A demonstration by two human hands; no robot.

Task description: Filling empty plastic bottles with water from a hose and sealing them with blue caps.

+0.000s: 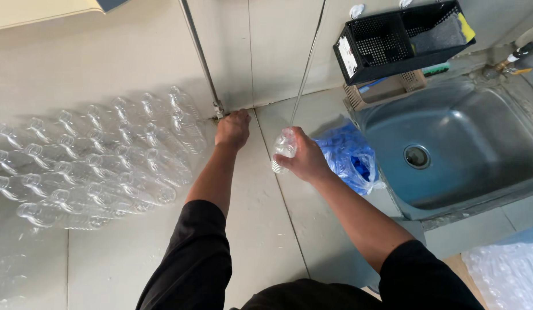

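Gripping a clear, empty plastic bottle (284, 148), right hand (305, 159); left hand (232, 130) fisted at wall.

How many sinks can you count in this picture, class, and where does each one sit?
1. The steel sink is set into the counter on the right, beside the blue plastic bag, below the black basket. Others could lie outside the view.

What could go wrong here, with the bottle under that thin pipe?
1. The right hand holds the clear bottle tilted under the thin pipe; it might miss the mouth.
2. The left hand on the valve sits close to the stacked empty bottles, which could get knocked.
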